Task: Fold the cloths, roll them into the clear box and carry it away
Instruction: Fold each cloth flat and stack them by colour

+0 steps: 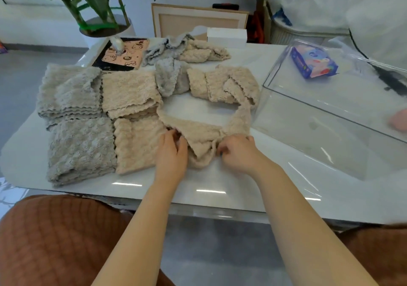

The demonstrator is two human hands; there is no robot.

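A crumpled beige cloth [201,133] lies near the front of the white table [220,182]. My left hand [171,153] pinches its near left edge and my right hand [237,151] grips its near right edge. Several folded cloths sit to the left: grey ones [70,87] [80,149] and beige ones [130,93] [136,142]. Loose unfolded cloths [222,83] [187,49] lie behind, grey and beige mixed. The clear box [330,109] stands at the right, open on top.
A blue packet [313,62] lies behind the clear box. A potted plant [103,21], a patterned black and pink mat [123,54] and a white box [226,37] stand at the table's back. Brown chair cushions [59,239] are in front of the table.
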